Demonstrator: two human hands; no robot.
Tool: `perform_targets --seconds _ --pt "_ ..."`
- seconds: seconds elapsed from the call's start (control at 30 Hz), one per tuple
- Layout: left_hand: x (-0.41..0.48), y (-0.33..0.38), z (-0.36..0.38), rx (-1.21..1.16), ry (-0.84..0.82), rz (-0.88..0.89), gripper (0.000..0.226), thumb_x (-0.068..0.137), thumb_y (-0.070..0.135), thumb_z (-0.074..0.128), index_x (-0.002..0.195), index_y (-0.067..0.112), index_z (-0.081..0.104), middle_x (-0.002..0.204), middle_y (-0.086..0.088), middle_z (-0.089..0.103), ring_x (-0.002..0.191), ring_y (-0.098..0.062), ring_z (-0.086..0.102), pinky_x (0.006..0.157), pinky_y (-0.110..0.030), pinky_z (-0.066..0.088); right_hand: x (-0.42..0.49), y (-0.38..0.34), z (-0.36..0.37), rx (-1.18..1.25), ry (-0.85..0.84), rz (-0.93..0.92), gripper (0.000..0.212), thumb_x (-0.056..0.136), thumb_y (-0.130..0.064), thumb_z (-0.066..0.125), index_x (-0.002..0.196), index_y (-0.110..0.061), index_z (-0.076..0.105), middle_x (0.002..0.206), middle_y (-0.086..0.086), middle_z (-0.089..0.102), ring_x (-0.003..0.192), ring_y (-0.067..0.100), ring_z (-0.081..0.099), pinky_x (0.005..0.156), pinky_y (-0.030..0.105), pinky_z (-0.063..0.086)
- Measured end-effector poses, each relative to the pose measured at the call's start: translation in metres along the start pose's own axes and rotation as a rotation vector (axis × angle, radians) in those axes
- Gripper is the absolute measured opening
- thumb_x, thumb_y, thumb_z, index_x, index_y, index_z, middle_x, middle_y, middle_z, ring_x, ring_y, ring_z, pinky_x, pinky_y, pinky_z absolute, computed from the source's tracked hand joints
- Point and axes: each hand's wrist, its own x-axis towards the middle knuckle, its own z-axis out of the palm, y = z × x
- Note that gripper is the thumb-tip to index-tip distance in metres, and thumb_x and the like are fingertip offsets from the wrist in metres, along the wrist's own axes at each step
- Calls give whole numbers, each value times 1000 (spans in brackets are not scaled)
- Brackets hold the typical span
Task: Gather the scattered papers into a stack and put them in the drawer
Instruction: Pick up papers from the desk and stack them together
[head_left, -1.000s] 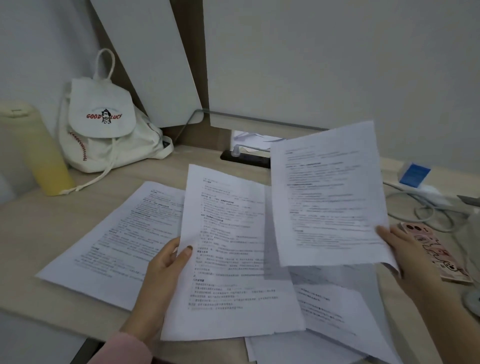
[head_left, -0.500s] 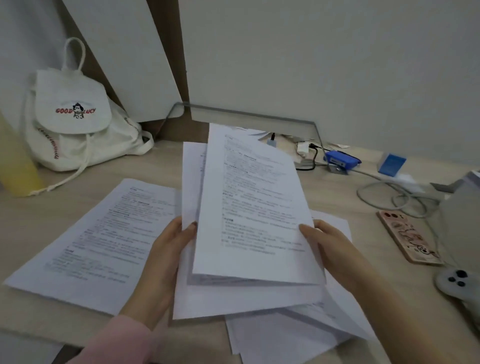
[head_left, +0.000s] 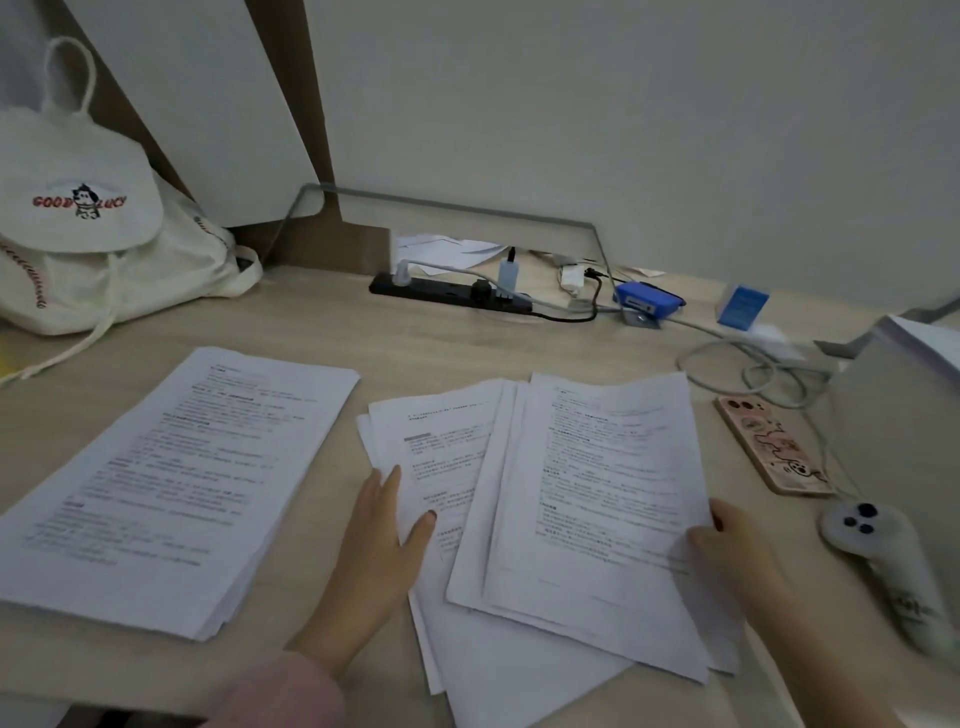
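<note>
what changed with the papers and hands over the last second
The sheets both hands held up are now laid on the loose pile. The left hand let go and rests flat on that pile; the right hand still holds the sheets' right edge. The left stack and phone stayed put.

Two hands enter from the bottom of the frame. The left hand (head_left: 382, 540) wears a soft pink sleeve (head_left: 280, 691) at lower left. The right hand (head_left: 737, 545) has no sleeve. Thumbnails (head_left: 431, 514) are painted dark.
</note>
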Motion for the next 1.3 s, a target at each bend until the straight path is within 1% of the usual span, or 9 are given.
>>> perform_targets --seconds 0.1,0.2,0.37,0.47,0.6,0.77,0.97,1.2,1.3 --pt "4 10 -5 -270 -15 -109 65 90 31 56 146 22 25 150 8 25 139 -13 27 114 -42 27 14 0 5 -145 27 -27 41 78 -3 51 117 -15 60 113 22 61 105 39 54 92 40 44" --pt "5 18 -15 -562 -5 -205 9 92 20 52 101 18 55 114 1 64 101 -12 60 82 -29 48 19 -13 12 -53 -59 -100 40 78 6 47 112 -8 62 106 17 63 98 34 58 85 39 48" --pt "16 19 -16 -713 -15 -268 23 94 4 44 73 8 53 69 -1 68 59 -4 65 64 -19 49 26 -34 35 -65 -125 -186 35 78 6 39 102 -6 63 109 19 61 95 35 59 76 36 48" --pt "25 21 -17 -723 -31 -323 24 93 0 43 74 8 56 76 -7 60 70 -12 59 65 -16 50 25 -45 47 -69 -199 -241 40 78 9 36 106 -6 61 114 15 59 99 32 58 73 30 44" --pt "36 27 -11 -644 -63 -310 26 93 7 48 115 1 61 113 -9 64 101 -24 59 85 -29 47 23 -51 50 2 -256 -227 45 85 -1 47 130 -10 49 130 8 51 116 24 51 91 32 45" --pt "40 31 10 -615 -111 -308 27 90 4 50 115 7 60 106 -5 67 92 -20 63 78 -27 54 27 -45 42 -178 -181 -91 56 83 -20 61 135 -7 43 136 16 45 121 33 46 101 38 40" --pt "32 23 31 -527 5 -230 31 87 2 52 114 17 46 93 6 59 85 -14 60 69 -28 49 11 -47 32 191 -355 -3 25 84 -7 59 104 8 62 87 12 68 70 26 64 64 30 52" --pt "25 54 0 -559 88 -42 19 89 14 56 106 22 56 108 -2 67 92 -18 65 82 -40 53 -10 -55 19 626 -373 -221 28 87 -4 56 114 -10 57 109 13 69 91 30 69 83 47 55" --pt "24 91 -32 -618 163 196 16 90 12 55 104 19 57 100 0 69 88 -14 68 74 -31 57 -17 -86 -5 837 -338 -421 28 87 -4 56 109 -21 61 106 4 73 92 23 71 78 37 58"
